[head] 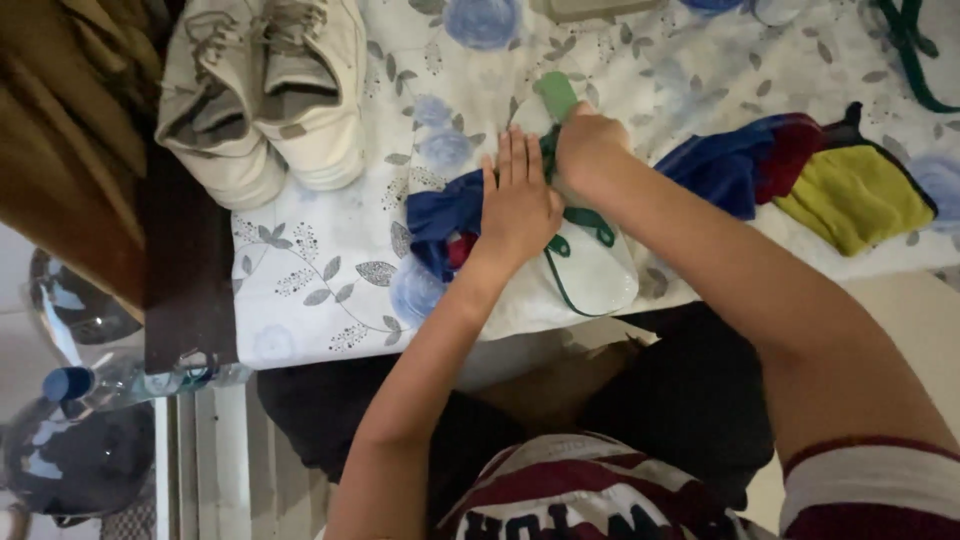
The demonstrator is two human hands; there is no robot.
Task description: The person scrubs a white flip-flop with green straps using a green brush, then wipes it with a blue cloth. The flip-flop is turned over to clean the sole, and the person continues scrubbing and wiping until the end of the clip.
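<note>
White shoe (590, 270) mostly hidden under 2 hands, right hand (585, 150) gripping green brush (556, 95)

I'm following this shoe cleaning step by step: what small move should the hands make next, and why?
Probably a short scrub stroke along the white shoe. The right hand grips a green brush over the shoe, while the left hand lies flat, pressing a blue cloth and steadying the shoe on the floral tablecloth.
</note>
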